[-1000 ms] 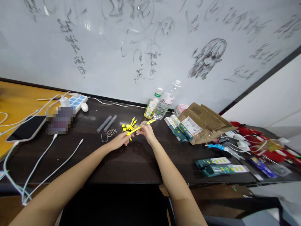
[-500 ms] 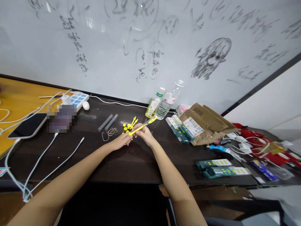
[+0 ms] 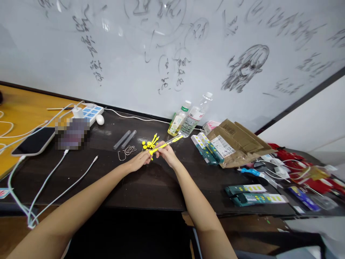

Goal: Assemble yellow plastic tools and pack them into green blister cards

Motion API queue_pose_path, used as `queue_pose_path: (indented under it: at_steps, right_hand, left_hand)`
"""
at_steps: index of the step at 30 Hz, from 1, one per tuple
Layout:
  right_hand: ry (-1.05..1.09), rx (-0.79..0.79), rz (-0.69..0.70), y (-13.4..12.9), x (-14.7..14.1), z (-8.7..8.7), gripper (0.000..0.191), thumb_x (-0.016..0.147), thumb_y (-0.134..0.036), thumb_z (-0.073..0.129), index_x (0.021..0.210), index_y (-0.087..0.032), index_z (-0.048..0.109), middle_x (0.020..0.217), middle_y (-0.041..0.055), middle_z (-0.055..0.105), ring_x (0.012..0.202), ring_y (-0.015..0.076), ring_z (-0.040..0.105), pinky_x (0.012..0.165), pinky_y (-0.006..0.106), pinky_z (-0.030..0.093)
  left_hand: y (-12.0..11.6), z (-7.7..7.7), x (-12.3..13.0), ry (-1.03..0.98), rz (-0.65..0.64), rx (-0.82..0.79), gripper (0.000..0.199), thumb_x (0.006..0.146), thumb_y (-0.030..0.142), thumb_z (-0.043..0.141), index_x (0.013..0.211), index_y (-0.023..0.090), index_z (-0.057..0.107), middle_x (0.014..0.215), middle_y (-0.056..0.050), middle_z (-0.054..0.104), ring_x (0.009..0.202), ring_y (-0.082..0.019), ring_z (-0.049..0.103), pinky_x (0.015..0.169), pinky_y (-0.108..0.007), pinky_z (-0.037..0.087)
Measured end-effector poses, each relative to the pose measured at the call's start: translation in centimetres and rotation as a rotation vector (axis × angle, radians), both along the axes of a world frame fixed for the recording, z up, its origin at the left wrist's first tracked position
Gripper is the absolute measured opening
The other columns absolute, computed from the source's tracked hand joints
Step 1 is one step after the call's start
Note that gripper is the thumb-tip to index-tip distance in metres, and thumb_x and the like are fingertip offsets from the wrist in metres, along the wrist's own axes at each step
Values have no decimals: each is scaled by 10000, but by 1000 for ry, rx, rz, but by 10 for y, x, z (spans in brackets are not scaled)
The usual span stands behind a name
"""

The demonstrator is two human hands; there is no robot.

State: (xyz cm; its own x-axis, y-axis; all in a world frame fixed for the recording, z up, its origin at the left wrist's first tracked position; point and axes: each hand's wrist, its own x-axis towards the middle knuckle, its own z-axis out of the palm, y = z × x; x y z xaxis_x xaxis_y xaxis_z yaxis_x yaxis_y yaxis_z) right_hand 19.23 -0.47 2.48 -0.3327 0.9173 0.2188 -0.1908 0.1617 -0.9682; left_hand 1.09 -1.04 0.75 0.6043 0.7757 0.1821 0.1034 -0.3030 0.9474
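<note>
My left hand (image 3: pixel 140 160) and my right hand (image 3: pixel 166 152) meet over the table around one slim clear tube with yellow parts (image 3: pixel 176 138). The fingers of my left hand close on its lower yellow end, while my right hand pinches the tube nearer its middle. The tube slants up to the right, with its far end in front of the bottles. Just behind my hands lie several small yellow plastic parts (image 3: pixel 155 139), partly hidden by my fingers. To the left are two loose clear tubes (image 3: pixel 122 140) and a bundle of thin bent metal wires (image 3: pixel 129 151).
A juice bottle (image 3: pixel 178 120) and a water bottle (image 3: pixel 192 117) stand by the whiteboard (image 3: pixel 121 72). Right are a brown paper bag (image 3: pixel 234 140) and green-and-white boxes (image 3: pixel 256 196). Phones (image 3: pixel 35 142), white cables (image 3: pixel 78 180) and a power strip (image 3: pixel 93 112) lie left.
The camera view has shifted slightly, so the scene sits a little further right. My hands keep hold of the tube, with little visible movement.
</note>
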Motion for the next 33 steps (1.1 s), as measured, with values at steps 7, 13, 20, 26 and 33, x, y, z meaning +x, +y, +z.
queue_pose_path:
  at_steps: [7, 13, 20, 26, 33]
  right_hand:
    - [-2, 16, -27, 2, 3, 0, 161, 740, -302, 611, 817, -185, 532, 516, -68, 532, 467, 85, 478, 499, 220, 404]
    - [-17, 17, -30, 3, 4, -1, 153, 747, -288, 599, 815, -192, 500, 484, -90, 498, 423, 77, 446, 469, 212, 384]
    - [8, 42, -46, 3, 4, -3, 167, 751, -300, 609, 810, -188, 499, 472, -87, 510, 402, 71, 440, 429, 200, 385]
    - [45, 38, -75, 2, -1, -7, 222, 749, -339, 633, 785, -202, 462, 453, -101, 476, 369, 62, 403, 375, 188, 369]
    - [100, 35, -119, -2, -9, -8, 286, 747, -358, 655, 760, -220, 405, 448, -120, 412, 364, 50, 349, 342, 172, 352]
  left_hand:
    - [-1, 2, 2, -7, 30, -55, 416, 876, 539, 342, 703, 176, 447, 563, 35, 421, 538, -103, 400, 608, -274, 396]
    - [4, -2, 7, -103, -78, -208, 419, 832, 571, 394, 660, 190, 413, 479, 88, 280, 466, -80, 332, 691, -330, 477]
    - [-1, 1, 5, -19, 20, 5, 431, 872, 533, 367, 745, 152, 522, 578, 33, 429, 533, -93, 400, 560, -243, 378]
    - [-5, 5, 3, 92, 70, 163, 393, 919, 441, 315, 767, 154, 537, 581, 32, 459, 553, -103, 441, 589, -240, 365]
    - [-5, -1, 6, 82, 92, 174, 370, 926, 417, 294, 768, 165, 513, 571, 35, 456, 543, -105, 440, 581, -236, 368]
